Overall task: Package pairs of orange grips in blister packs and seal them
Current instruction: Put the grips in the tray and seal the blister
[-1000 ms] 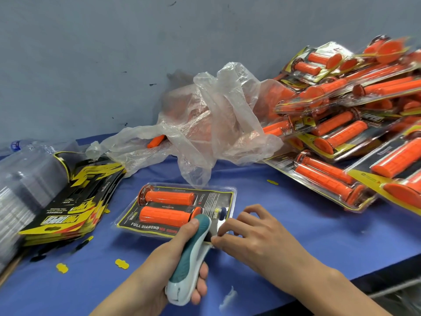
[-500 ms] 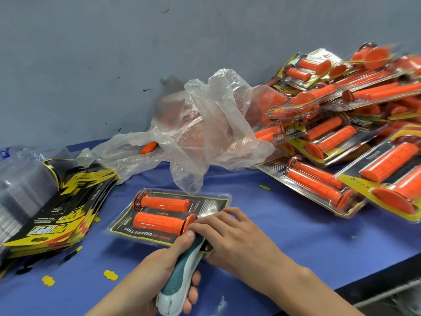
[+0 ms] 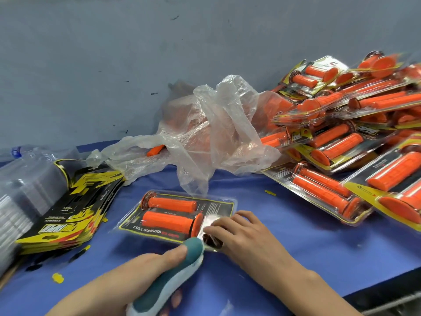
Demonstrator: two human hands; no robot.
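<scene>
A blister pack [image 3: 218,205] with two orange grips [image 3: 169,222] lies flat on the blue table [image 3: 296,242] in front of me. My left hand [image 3: 145,270] grips a teal and white stapler [image 3: 168,283], thumb on top, its nose at the pack's near right corner. My right hand [image 3: 241,233] lies on the pack's right end, fingers pressing the plastic down beside the stapler's nose. That corner of the pack is hidden under hand and stapler.
A heap of packed blister packs [image 3: 341,137] fills the right side. A crumpled clear plastic bag [image 3: 211,133] with loose orange grips sits behind the pack. Black and yellow card inserts [image 3: 68,215] and clear blister shells [image 3: 20,195] are stacked on the left.
The stapler's nose has stayed at the pack's near right corner. My right hand has shifted slightly along the pack's right end, still pressing it down.
</scene>
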